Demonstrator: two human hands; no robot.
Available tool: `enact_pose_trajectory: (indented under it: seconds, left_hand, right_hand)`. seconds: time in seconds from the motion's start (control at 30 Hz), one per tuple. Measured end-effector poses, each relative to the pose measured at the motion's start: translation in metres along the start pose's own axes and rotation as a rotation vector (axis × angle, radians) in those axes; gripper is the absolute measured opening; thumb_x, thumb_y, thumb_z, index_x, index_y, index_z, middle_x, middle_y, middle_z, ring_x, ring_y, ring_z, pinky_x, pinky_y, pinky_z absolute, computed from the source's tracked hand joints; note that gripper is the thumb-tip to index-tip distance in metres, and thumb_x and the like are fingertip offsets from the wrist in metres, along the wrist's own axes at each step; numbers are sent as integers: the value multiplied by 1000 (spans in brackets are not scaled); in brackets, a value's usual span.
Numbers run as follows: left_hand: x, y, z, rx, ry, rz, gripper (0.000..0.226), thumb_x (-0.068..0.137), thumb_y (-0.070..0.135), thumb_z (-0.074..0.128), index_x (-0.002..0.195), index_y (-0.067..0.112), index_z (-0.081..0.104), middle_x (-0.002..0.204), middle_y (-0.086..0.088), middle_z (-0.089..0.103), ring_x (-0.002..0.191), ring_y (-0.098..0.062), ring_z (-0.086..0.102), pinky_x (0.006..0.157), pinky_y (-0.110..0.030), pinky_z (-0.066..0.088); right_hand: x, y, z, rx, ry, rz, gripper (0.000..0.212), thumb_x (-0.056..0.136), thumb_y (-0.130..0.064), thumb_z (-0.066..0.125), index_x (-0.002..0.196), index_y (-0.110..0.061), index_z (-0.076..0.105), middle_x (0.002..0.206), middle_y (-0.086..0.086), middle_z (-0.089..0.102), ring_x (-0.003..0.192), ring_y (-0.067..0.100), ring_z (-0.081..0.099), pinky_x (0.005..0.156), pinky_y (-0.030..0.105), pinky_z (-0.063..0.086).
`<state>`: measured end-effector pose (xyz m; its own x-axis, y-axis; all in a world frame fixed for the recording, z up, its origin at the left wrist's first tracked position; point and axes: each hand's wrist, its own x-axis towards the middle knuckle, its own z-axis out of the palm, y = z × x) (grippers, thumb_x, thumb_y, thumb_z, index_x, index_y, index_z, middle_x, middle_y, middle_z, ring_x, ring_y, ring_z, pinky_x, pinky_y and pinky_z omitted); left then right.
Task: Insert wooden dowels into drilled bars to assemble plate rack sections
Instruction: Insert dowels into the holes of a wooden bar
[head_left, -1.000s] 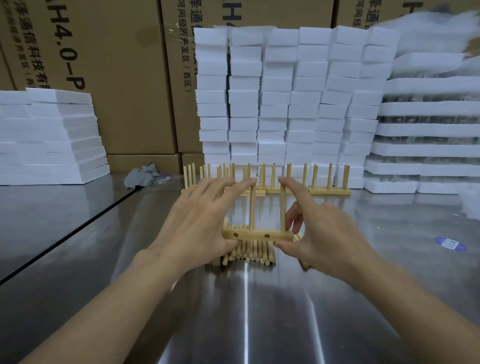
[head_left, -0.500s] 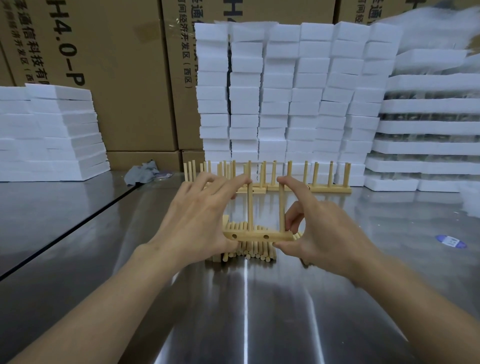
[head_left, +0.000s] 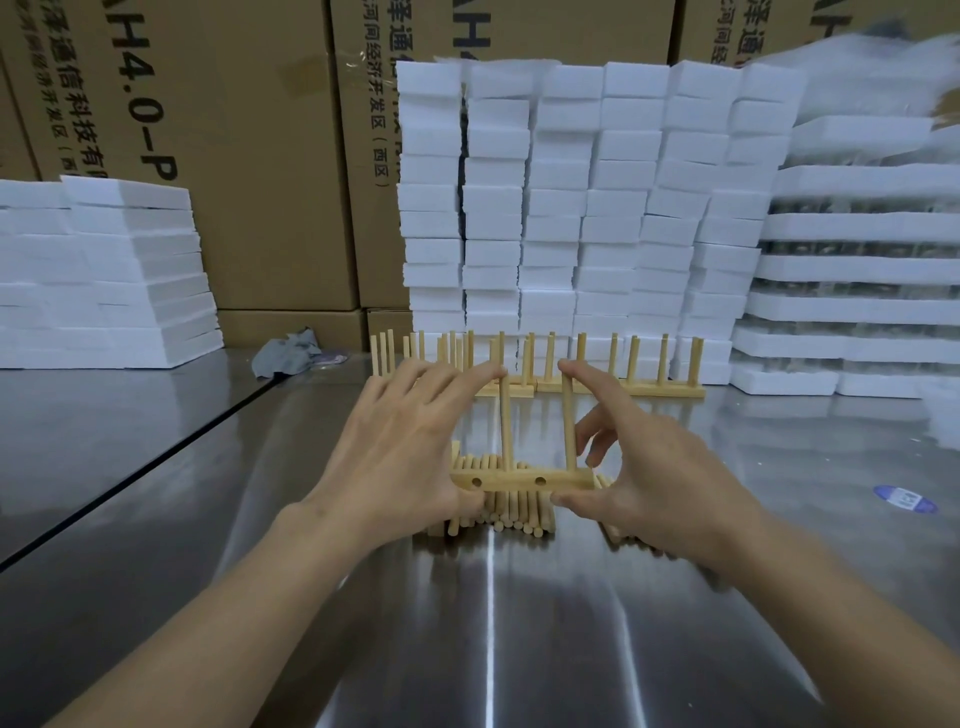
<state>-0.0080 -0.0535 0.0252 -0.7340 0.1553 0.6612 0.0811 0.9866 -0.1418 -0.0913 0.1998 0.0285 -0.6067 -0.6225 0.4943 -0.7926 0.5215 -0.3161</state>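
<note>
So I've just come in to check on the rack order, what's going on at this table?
A person is assembling a plate rack section. The left hand and right hand pinch a drilled bar with two dowels upright in it. Each hand has a fingertip on top of its own dowel, the left dowel or the right dowel, and a thumb under the bar. The bar is over a pile of loose dowels on the steel table. Finished sections stand behind.

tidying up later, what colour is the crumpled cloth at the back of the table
Grey: the crumpled cloth, best seen in the head view.
</note>
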Motion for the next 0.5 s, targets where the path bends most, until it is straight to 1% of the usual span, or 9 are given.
enact_pose_trajectory:
  seconds: [0.07,0.13,0.17,0.2,0.27,0.33,0.4,0.47,0.5]
  left_hand:
    - [2,0,0,16,53,1,112,61,52,85,158,36,32,129,13,50,121,-16,44,96,-33,38]
    - [3,1,1,1,113,-3,113,59,48,88,158,34,34,127,12,49,120,-17,45,95,-34,41]
    - [3,2,2,-15,135,-5,115,59,47,90,158,34,34,128,11,48,122,-18,45,96,-34,41]
    - [3,3,3,-30,146,-7,118,60,49,92,160,34,32,132,10,48,126,-19,45,100,-36,43]
    - [2,5,5,-67,136,-10,129,63,57,93,168,38,19,147,6,43,141,-22,40,111,-42,43]
    - [2,4,6,-136,125,-28,130,69,66,87,170,42,7,163,3,33,155,-22,28,121,-46,34]
    - [3,0,6,-235,157,-107,111,82,67,77,168,46,11,168,8,29,158,-17,25,123,-45,26]
    - [3,-12,6,-275,283,-220,74,94,59,64,160,45,35,157,15,41,147,-9,34,117,-40,30]
    - [3,-21,7,-286,359,-288,56,97,54,59,150,41,48,145,17,49,138,-6,40,111,-37,34]
  right_hand:
    - [0,-1,1,115,97,4,99,75,-69,78,152,-64,16,101,-25,66,98,-4,63,84,28,53]
    - [0,-4,5,231,193,37,76,86,-59,75,149,-56,33,97,-23,71,96,-3,67,83,27,53]
    - [0,-5,7,259,222,58,58,91,-52,73,142,-51,46,93,-23,72,94,-3,68,82,28,54]
    - [2,-6,8,270,245,72,37,93,-47,72,128,-47,60,91,-23,73,92,-3,68,81,27,55]
    - [8,-2,8,239,276,95,6,95,-41,71,100,-42,72,87,-25,73,90,-7,68,76,18,52]
    - [21,11,1,186,283,149,3,95,-39,72,96,-41,73,82,-24,72,88,-12,65,73,11,46]
    - [39,36,-11,133,312,218,4,96,-35,72,94,-38,72,80,-23,71,82,-9,65,73,14,46]
    - [59,69,-22,82,351,315,11,96,-32,74,88,-38,69,80,-23,69,82,-5,65,74,23,49]
    - [69,89,-27,61,359,377,11,96,-31,73,87,-36,70,81,-21,69,83,2,66,75,28,49]
